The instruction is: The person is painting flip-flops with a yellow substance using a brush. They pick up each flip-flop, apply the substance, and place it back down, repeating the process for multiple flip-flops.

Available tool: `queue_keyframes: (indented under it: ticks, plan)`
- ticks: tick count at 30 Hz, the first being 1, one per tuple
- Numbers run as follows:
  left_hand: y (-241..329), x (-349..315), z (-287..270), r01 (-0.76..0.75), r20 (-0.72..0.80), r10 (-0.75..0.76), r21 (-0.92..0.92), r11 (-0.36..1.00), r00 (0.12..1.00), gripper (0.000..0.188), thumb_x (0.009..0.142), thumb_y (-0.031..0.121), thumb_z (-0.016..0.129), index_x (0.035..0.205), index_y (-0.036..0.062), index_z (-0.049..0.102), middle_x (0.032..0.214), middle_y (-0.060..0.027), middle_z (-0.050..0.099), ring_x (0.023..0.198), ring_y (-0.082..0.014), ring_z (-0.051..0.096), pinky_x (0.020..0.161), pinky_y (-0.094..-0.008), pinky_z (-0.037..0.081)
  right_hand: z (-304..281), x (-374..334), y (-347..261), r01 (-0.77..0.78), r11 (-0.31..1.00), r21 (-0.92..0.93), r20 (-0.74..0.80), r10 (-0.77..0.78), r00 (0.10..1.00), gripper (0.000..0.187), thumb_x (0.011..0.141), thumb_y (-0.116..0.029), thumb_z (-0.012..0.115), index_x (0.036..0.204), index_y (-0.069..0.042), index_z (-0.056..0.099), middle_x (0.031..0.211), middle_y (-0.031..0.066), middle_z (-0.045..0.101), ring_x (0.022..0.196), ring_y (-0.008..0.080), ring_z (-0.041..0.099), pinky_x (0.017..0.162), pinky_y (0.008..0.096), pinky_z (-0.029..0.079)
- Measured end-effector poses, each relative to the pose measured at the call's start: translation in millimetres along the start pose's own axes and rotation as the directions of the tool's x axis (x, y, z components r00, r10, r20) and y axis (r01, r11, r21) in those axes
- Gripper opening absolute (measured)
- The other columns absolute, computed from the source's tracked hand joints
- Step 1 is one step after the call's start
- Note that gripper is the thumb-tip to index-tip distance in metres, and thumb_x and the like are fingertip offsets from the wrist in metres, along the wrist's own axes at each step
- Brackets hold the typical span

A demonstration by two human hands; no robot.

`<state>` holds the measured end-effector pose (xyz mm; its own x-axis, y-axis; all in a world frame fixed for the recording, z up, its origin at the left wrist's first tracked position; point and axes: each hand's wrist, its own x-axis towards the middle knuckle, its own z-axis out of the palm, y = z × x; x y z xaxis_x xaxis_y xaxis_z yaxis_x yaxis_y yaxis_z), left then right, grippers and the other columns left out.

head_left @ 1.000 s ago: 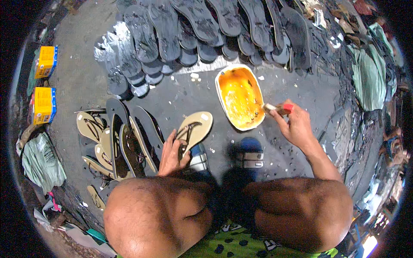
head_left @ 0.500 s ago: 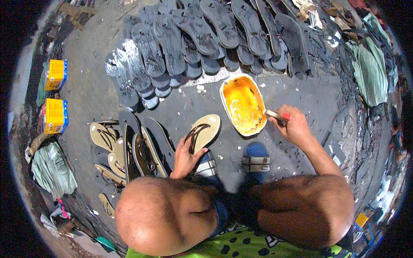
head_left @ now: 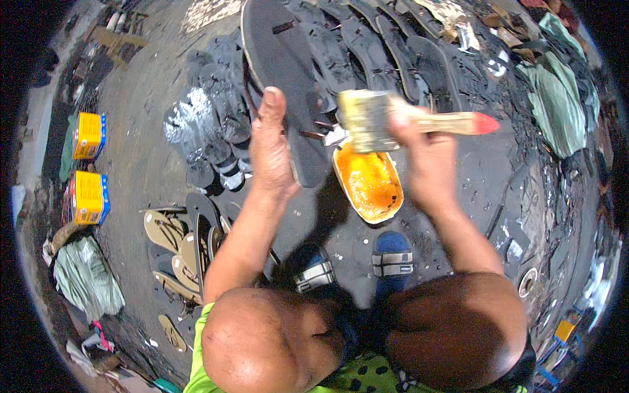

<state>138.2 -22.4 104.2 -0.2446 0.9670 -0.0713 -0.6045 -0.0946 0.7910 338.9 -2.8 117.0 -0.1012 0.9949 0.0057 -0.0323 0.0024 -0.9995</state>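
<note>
Raised in front of me, my left hand [head_left: 272, 147] grips a flip-flop [head_left: 278, 62] by its edge, thumb along the side. Its dark sole faces me, with a strap plug showing near the far end. My right hand [head_left: 426, 150] is closed round a wide paintbrush [head_left: 452, 123] with a red-tipped wooden handle. The bristles, coated yellowish and blurred, point left toward the sole, with a gap between them. Below the brush stands an oblong white tub [head_left: 343, 190] holding orange-yellow paste, its far end partly covered by the brush.
Rows of dark soles [head_left: 367, 56] lie along the far side, some smeared white [head_left: 193, 121]. More tan flip-flops [head_left: 164, 229] are stacked at my left. Two yellow boxes [head_left: 90, 196] stand farther left. Green plastic bags [head_left: 560, 105] and scraps line the right edge. My sandalled feet [head_left: 393, 252] are near the tub.
My left hand has lifted the flip-flop from beside my left foot and turned its sole toward me. My right hand has raised the brush out of the tub and moved it toward the sole.
</note>
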Motion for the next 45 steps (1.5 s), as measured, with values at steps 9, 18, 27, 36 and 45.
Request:
queue_keyframes:
  ticks: [9, 18, 27, 36, 45]
  plan:
    - [-33.7, -18.7, -5.5, -0.06, -0.125, 0.04, -0.162, 0.985, 0.991, 0.034, 0.094, 0.043, 0.066, 0.091, 0.0135, 0.051, 0.082, 0.0037, 0.051, 0.082, -0.0113, 0.063, 0.079, -0.032, 0.057, 27.9, -21.1, 24.9, 0.087, 0.99, 0.108, 0.125, -0.1, 0.987, 0.024, 0.094, -0.018, 0.07, 0.104, 0.004, 0.068, 0.095, 0.0078, 0.069, 0.086, 0.0125, 0.064, 0.077, 0.0284, 0.051]
    - [-13.7, -36.2, 15.2, -0.086, -0.001, 0.086, -0.135, 0.987, 0.996, 0.073, 0.092, 0.062, 0.055, 0.134, 0.0025, 0.049, 0.123, -0.0098, 0.063, 0.108, -0.0226, 0.064, 0.097, -0.0421, 0.052, 30.9, -8.4, 18.5, 0.583, 0.812, -0.021, 0.156, -0.574, 0.804, 0.019, 0.085, -0.012, 0.077, 0.102, -0.004, 0.072, 0.091, 0.0074, 0.067, 0.078, 0.0217, 0.06, 0.07, 0.0343, 0.048]
    - [-26.5, -34.4, -0.3, -0.047, -0.157, 0.042, -0.03, 0.998, 0.987, 0.072, 0.092, 0.071, 0.047, 0.125, 0.0086, 0.059, 0.119, -0.0082, 0.067, 0.1, -0.0213, 0.066, 0.089, -0.039, 0.054, 32.3, -20.0, 24.4, 0.421, 0.898, 0.127, 0.122, -0.436, 0.892, 0.013, 0.088, -0.011, 0.074, 0.095, -0.001, 0.071, 0.085, 0.0071, 0.065, 0.079, 0.0198, 0.062, 0.072, 0.0345, 0.048]
    - [-44.5, -58.6, 14.9, -0.169, 0.032, 0.166, 0.238, 0.956, 0.986, 0.05, 0.103, 0.043, 0.05, 0.131, 0.0028, 0.051, 0.111, -0.0034, 0.058, 0.099, -0.0143, 0.053, 0.085, -0.0335, 0.045, 18.9, 9.1, -42.1, 0.76, 0.632, -0.154, 0.065, -0.761, 0.646, 0.017, 0.089, -0.011, 0.073, 0.104, -0.002, 0.071, 0.09, 0.0076, 0.068, 0.077, 0.0193, 0.063, 0.069, 0.0329, 0.05]
    - [-49.2, -54.8, -4.6, 0.001, 0.065, -0.014, 0.187, 0.982, 0.998, 0.064, 0.102, 0.056, 0.04, 0.138, 0.0027, 0.047, 0.129, -0.0117, 0.059, 0.115, -0.0237, 0.061, 0.1, -0.0404, 0.049, 21.3, -13.4, -20.8, 0.497, 0.868, -0.016, 0.024, -0.497, 0.868, 0.013, 0.091, -0.012, 0.07, 0.094, -0.001, 0.068, 0.086, 0.0109, 0.068, 0.079, 0.0168, 0.065, 0.066, 0.0322, 0.049]
